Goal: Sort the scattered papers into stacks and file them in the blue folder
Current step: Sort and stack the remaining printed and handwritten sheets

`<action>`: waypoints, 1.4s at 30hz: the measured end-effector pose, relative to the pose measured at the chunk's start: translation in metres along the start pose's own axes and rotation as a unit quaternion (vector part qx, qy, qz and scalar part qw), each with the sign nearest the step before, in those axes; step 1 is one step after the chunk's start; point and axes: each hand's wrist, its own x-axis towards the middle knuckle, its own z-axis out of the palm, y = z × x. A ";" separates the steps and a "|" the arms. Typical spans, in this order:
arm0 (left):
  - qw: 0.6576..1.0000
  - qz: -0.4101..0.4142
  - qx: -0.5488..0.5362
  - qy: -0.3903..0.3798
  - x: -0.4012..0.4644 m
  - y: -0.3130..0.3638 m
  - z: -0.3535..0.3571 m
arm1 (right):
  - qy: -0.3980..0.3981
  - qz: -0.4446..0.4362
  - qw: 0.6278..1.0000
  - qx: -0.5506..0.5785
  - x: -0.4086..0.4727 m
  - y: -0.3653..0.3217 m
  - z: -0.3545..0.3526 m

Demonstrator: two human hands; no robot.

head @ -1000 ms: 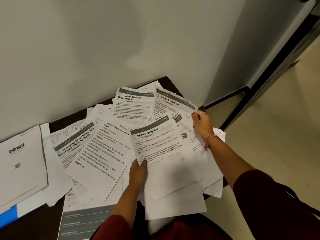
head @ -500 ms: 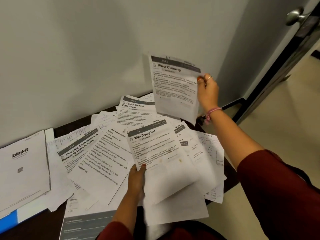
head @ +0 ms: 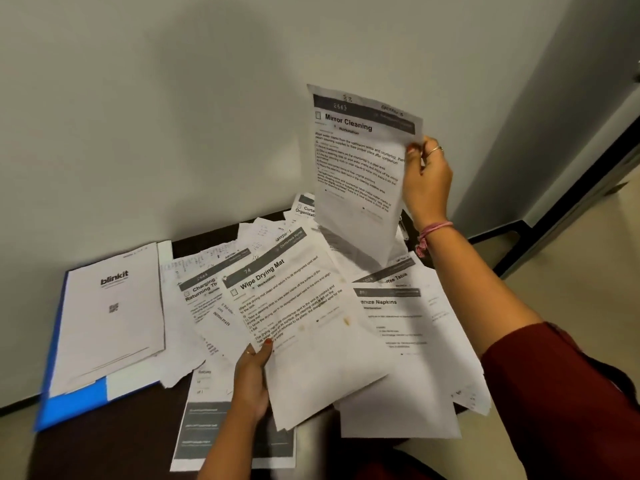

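Head view, looking down over the table: nearest me, the person's left hand (head: 252, 382) pinches the lower edge of a sheet headed "Wipe Drying Mat" (head: 294, 320), numbered 74, thumb on top, with what looks like more sheets gathered under it. Just beyond, loose papers (head: 408, 341) still lie fanned across the dark table (head: 104, 445), overlapping every which way; I can read "Charging" and "Returning" on one, "...anize Napkins" on another, "...ffee Table" above it, and a clipped "Curta... Organizat..." near the wall. Off to the left the blue folder (head: 72, 407) lies flat, partly covered by a stack topped with a "blinkit" sheet (head: 110, 317) bearing a small QR code. Farthest out, the right hand (head: 427, 181) grips the right edge of the "Mirror Cleaning" sheet (head: 360, 174), held upright and well clear of the pile, "Workstation" printed under its title. By my reckoning the sorting is barely begun: one stack rests on the folder, a bundle is forming in the left hand, and most sheets remain unsorted, nothing visibly filed inside.
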 end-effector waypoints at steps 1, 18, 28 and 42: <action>1.000 0.007 -0.005 0.007 -0.003 0.004 -0.009 | -0.002 0.005 1.000 0.002 -0.005 -0.003 0.006; 0.997 0.025 -0.045 0.057 -0.050 0.045 -0.146 | -0.216 0.295 0.931 0.013 -0.147 0.011 0.110; 0.994 0.009 -0.045 0.096 -0.058 0.041 -0.195 | -0.303 0.338 0.891 0.014 -0.217 0.020 0.147; 0.992 0.000 -0.018 0.121 -0.042 0.041 -0.205 | -0.352 0.366 0.861 0.010 -0.256 0.027 0.168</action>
